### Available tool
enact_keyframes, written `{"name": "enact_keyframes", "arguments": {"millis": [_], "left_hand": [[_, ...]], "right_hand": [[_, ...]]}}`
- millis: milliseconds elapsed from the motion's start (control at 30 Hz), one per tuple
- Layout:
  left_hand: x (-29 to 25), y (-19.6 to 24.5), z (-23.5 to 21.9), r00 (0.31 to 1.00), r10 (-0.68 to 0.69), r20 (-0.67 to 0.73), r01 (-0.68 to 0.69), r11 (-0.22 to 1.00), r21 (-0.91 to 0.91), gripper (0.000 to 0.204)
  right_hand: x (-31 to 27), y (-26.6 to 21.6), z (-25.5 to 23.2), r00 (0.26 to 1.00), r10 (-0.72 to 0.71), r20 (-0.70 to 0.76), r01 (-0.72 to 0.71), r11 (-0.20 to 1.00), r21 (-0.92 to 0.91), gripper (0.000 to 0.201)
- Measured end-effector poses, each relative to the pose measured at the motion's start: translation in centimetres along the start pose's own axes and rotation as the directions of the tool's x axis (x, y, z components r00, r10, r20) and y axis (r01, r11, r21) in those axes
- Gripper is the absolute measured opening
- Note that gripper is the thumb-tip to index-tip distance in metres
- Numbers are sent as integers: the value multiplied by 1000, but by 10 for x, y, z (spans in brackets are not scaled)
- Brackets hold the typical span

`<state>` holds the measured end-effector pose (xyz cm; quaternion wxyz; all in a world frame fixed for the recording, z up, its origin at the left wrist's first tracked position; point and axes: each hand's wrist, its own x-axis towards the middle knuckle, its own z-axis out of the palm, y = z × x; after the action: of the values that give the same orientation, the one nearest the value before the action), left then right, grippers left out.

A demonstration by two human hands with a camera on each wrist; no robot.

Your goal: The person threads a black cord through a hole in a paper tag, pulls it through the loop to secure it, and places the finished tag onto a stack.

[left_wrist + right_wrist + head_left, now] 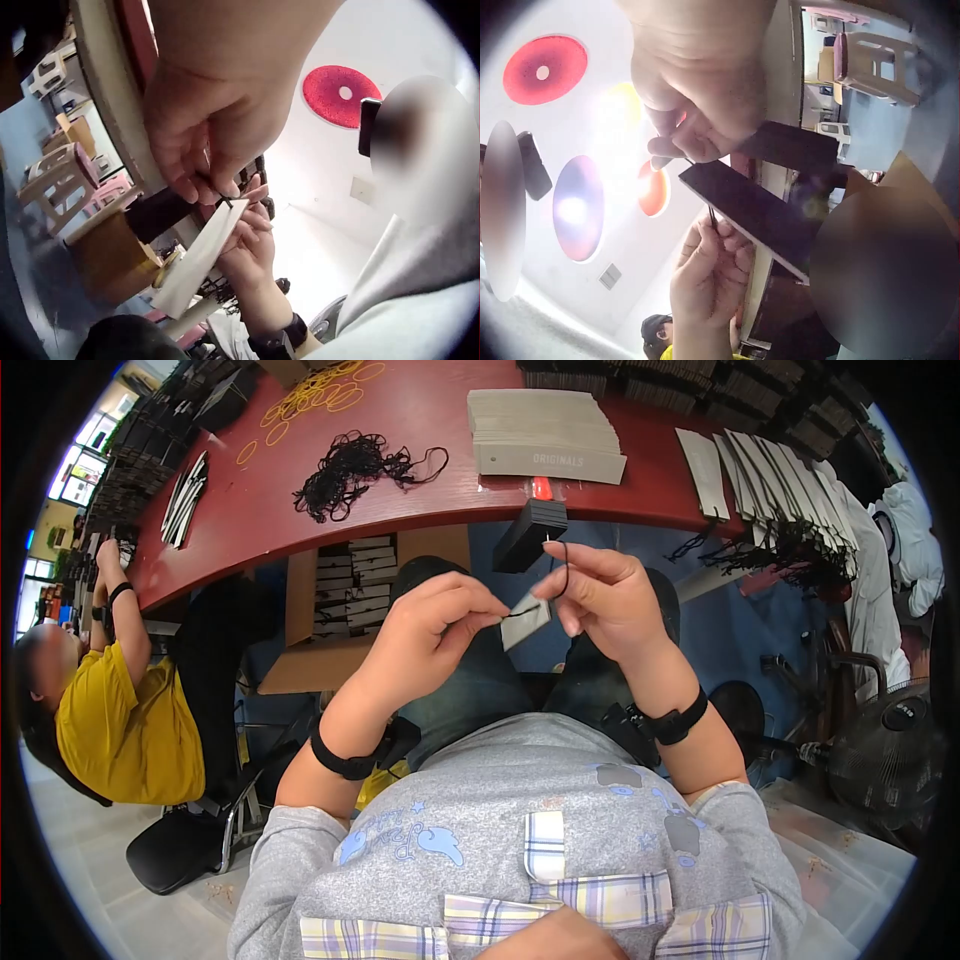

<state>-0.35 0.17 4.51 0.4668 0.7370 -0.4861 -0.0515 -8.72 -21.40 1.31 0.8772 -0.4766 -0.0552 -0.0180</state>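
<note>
One grey hang tag (526,622) I log in mid-stringing above the lap: left hand (432,628) pinching black cord (561,565), right hand (603,600) pinching tag, loop unfinished; tag stack (545,435) and cord pile (352,468) await on table (250,510).

— What sort of place is this?
— A small packing workshop: a red worktable (440,480) with stacked grey hang tags (545,435), black string loops (355,465), rubber bands (320,390), and a tag-filled carton (350,590) underneath.
</note>
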Motion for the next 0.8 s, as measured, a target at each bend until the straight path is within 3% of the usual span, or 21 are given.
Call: {"name": "enact_keyframes", "arguments": {"millis": [67, 200, 300, 333, 433, 467, 500, 600, 633, 700, 733, 767, 800], "left_hand": [[11, 13, -4, 992, 125, -33, -121, 986, 112, 20], [34, 18, -4, 939, 337, -62, -312, 917, 247, 28], [30, 10, 12, 923, 141, -359, -89, 983, 158, 30], [25, -1, 18, 915, 30, -403, -37, 999, -8, 37], [12, -4, 25, 987, -89, -130, 48, 956, -288, 44], [9, -1, 19, 1000, -2, -3, 1, 997, -73, 50], [6, 0, 21, 998, -52, 45, 54, 997, -56, 50], [1, -9, 32, 993, -120, -8, 116, 973, -201, 49], [2, -12, 32, 994, -105, -18, 98, 970, -222, 50], [2, -14, 31, 994, -105, -24, 98, 975, -201, 50], [1, -13, 27, 992, -122, -22, 117, 981, -157, 49], [2, -12, 24, 990, -137, -19, 134, 984, -114, 49], [2, -9, 23, 987, -160, -6, 159, 985, -72, 46]], "right_hand": [[1, -10, 23, 988, -5, -156, -42, 954, -296, 36], [5, -15, 40, 994, 67, -91, -94, 937, -337, 26], [7, -13, 32, 995, 44, -91, -64, 972, -228, 21], [7, -12, 30, 996, 35, -86, -52, 978, -200, 21], [7, -10, 24, 999, 12, -46, -17, 996, -91, 22], [8, -8, 22, 1000, 7, -10, -7, 999, -38, 23], [8, -6, 21, 1000, 1, 27, -1, 1000, 17, 23], [6, -15, 27, 996, 81, 24, -80, 996, -37, 21], [4, -22, 28, 998, 43, -47, -53, 969, -240, 20], [-1, -36, 27, 985, -72, -159, -41, 792, -610, 19], [-4, -40, 25, 952, -195, -237, 3, 778, -629, 17], [-5, -43, 23, 923, -279, -265, 99, 837, -537, 17], [-6, -46, 16, 959, -228, -170, 163, 931, -327, 17]]}}
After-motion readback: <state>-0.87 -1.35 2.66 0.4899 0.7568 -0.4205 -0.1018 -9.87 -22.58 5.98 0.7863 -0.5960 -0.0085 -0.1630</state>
